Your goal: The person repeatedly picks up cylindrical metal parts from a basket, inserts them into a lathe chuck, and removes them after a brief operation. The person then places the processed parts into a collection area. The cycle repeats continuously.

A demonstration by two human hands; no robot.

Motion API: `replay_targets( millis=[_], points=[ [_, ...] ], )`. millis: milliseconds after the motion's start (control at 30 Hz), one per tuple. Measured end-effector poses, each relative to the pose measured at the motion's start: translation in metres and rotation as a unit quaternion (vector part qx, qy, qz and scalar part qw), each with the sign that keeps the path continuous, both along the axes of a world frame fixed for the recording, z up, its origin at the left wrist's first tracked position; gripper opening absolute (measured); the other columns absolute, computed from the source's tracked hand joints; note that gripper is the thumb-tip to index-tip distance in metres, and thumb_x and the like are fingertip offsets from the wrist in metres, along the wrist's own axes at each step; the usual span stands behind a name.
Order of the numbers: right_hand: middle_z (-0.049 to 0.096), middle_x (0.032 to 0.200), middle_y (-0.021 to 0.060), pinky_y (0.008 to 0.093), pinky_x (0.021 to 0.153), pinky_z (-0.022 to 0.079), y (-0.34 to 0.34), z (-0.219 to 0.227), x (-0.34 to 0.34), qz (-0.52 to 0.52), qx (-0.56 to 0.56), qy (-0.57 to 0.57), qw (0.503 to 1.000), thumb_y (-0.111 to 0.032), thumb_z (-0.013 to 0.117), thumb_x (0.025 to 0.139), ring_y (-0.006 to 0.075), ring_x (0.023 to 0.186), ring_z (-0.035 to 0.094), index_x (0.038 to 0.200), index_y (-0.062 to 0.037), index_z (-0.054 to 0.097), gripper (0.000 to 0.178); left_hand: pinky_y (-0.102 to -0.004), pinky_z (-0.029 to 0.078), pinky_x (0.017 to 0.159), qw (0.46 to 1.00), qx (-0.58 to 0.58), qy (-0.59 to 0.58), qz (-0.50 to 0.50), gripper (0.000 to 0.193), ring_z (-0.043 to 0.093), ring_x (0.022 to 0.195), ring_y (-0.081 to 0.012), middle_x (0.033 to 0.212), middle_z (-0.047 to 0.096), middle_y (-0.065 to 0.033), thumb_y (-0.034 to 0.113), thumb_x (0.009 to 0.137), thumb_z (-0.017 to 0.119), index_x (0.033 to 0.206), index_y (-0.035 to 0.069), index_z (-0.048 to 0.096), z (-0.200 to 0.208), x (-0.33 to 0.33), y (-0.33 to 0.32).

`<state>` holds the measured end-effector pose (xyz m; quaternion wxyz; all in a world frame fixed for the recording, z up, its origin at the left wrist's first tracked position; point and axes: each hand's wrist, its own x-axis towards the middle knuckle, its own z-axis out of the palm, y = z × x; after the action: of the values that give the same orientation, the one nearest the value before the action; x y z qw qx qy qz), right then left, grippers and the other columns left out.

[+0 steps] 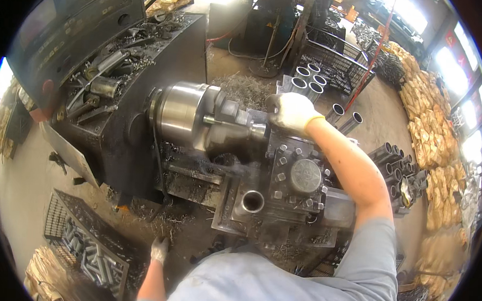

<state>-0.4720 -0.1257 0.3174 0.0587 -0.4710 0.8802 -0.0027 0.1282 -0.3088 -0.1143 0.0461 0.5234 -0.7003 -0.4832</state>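
Observation:
My right hand [293, 113], in a white glove with darkened fingertips, is closed at the far side of the lathe's tool post [305, 175]. Its fingers curl toward the left; what they hold, if anything, is hidden. Just left of it is a short bright metal tube end [259, 131], in line with the steel chuck [182, 112], whose jaws look blurred. My left hand [160, 250], gloved too, hangs low at the left, away from the machine. Its small visible fingers look stretched out, holding nothing I can see. A metal tube [252, 202] stands upright on the carriage by the tool post.
Several steel tubes [308, 80] stand behind the tool post, and darker ones [393, 164] at the right. A mesh crate [86, 246] of tubes sits lower left. Tools and shavings cover the headstock [173, 43]. Stacked tan sacks [425, 122] line the right side.

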Motion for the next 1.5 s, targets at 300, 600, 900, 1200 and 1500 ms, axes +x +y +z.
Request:
replay_targets(
  millis=[300, 600, 900, 1200, 1500],
  points=[
    [0.077, 0.111, 0.0268, 0.0455, 0.092, 0.060, -0.026, -0.094, -0.027, 0.068, 0.087, -0.111, 0.988, -0.043, 0.089, 0.069, 0.0365, 0.101, 0.076, 0.118, 0.0047, 0.074, 0.069, -0.0413, 0.059, 0.088, 0.996, -0.072, 0.013, -0.045, 0.033, 0.078, 0.095, -0.0322, 0.100, 0.079, -0.0195, 0.027, 0.099, 0.070, 0.121, 0.004, 0.075, 0.134, -0.105, 0.035],
    [0.081, 0.103, 0.0203, 0.0422, 0.082, 0.060, -0.027, -0.104, -0.051, 0.078, 0.090, -0.289, 0.950, -0.049, 0.089, 0.078, 0.0287, 0.085, 0.075, 0.105, 0.0044, 0.081, 0.060, -0.0469, 0.052, 0.109, 0.817, -0.438, 0.310, -0.211, 0.043, 0.067, 0.127, -0.0400, 0.135, 0.067, -0.0276, 0.012, 0.101, 0.069, 0.142, 0.002, 0.060, 0.320, -0.328, -0.057],
    [0.079, 0.102, 0.0242, 0.0440, 0.086, 0.063, 0.141, -0.035, -0.041, -0.190, -0.223, -0.110, 0.950, -0.044, 0.086, 0.074, 0.0376, 0.092, 0.079, 0.123, 0.0005, 0.070, 0.068, -0.0562, 0.036, 0.124, 0.652, -0.692, 0.208, -0.230, 0.063, 0.055, 0.139, -0.0428, 0.146, 0.062, -0.0219, 0.033, 0.084, 0.078, 0.139, 0.006, 0.064, 0.328, -0.414, -0.084],
    [0.077, 0.109, 0.0198, 0.0380, 0.079, 0.067, 0.124, 0.076, 0.171, -0.138, -0.402, -0.294, 0.856, -0.027, 0.092, 0.070, 0.0249, 0.086, 0.078, 0.137, 0.0035, 0.062, 0.079, -0.0519, 0.032, 0.128, 0.827, -0.317, 0.315, -0.343, 0.095, 0.042, 0.153, -0.0391, 0.157, 0.052, -0.0269, 0.051, 0.094, 0.078, 0.164, 0.001, 0.037, 0.366, -0.339, -0.021],
    [0.075, 0.110, 0.0084, 0.0305, 0.085, 0.057, 0.079, -0.138, 0.318, -0.271, -0.302, -0.721, 0.562, -0.045, 0.093, 0.083, 0.0152, 0.095, 0.069, 0.130, 0.0010, 0.070, 0.070, -0.0406, 0.058, 0.098, 0.854, 0.432, 0.289, -0.039, 0.038, 0.071, 0.105, -0.0249, 0.119, 0.070, -0.0123, 0.024, 0.106, 0.066, 0.135, 0.001, 0.059, 0.277, -0.213, 0.085]
  ],
)
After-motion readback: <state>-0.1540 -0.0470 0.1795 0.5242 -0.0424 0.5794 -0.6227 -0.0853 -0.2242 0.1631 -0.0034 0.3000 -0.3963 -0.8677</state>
